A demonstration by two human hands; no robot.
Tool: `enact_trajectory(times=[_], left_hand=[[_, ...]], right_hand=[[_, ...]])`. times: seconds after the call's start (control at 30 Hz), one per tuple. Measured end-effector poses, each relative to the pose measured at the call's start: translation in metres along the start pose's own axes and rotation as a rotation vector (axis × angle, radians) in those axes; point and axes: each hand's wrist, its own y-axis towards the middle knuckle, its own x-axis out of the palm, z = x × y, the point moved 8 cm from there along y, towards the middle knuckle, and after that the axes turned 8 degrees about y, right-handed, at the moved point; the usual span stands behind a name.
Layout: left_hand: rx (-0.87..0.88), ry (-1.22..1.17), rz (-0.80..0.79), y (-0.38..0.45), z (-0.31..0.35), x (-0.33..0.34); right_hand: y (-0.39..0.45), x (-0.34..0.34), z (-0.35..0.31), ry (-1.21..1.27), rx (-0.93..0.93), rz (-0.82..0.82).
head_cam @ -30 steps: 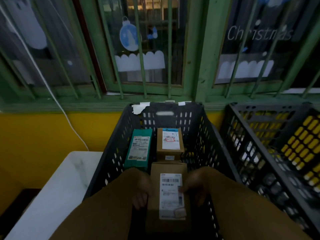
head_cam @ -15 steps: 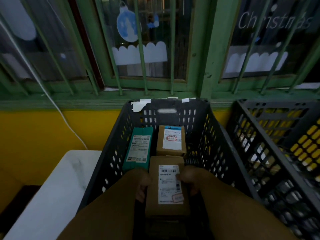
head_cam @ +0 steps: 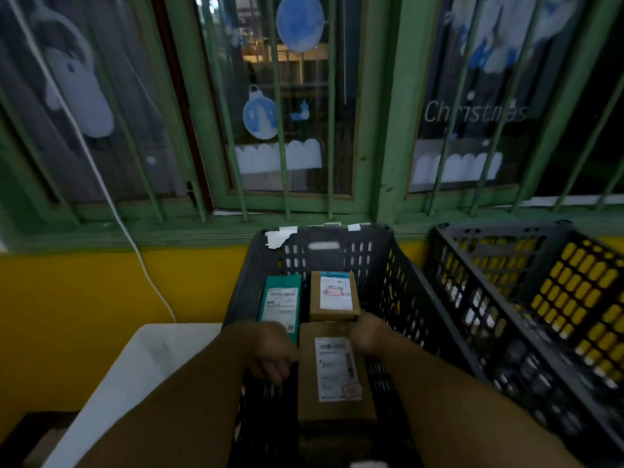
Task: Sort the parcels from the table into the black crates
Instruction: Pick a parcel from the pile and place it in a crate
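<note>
— Head view: how many parcels?
— Three in the black slatted plastic crate (head_cam: 398, 285): both hands' fingers clamp the long brown cardboard box (head_cam: 332, 405), left hand (head_cam: 271, 354), right hand (head_cam: 369, 334).
— Legible writing?
— "Christmas" window lettering (head_cam: 474, 111).

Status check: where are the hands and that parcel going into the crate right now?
Left hand at the brown parcel, grip unclear; right hand grips its far corner. Parcel inside the black crate. Green parcel and small brown box beyond; nothing blocking.
</note>
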Motion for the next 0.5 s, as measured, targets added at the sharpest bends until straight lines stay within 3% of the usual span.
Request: enact_trajectory(times=[0.1,0.2,0.33,0.5], left_hand=[[0.151,-0.194,0.255,-0.015,0.027,-0.028],[0.33,-0.516,0.39,-0.038,0.072,-0.031],[0.519,-0.701,0.406,-0.069,0.16,0.006],[0.7,-0.648,0.352,-0.122,0.29,0.09]], right_hand=[[0.004,-0.008,0.024,0.152,0.012,0.088],[-0.024,-0.041,0.032,0.494,-0.029,0.185],[-0.068,-0.111,0.069,0.772,-0.107,0.376],[-0.161,-0.218,0.171,0.838,-0.129,0.742]])
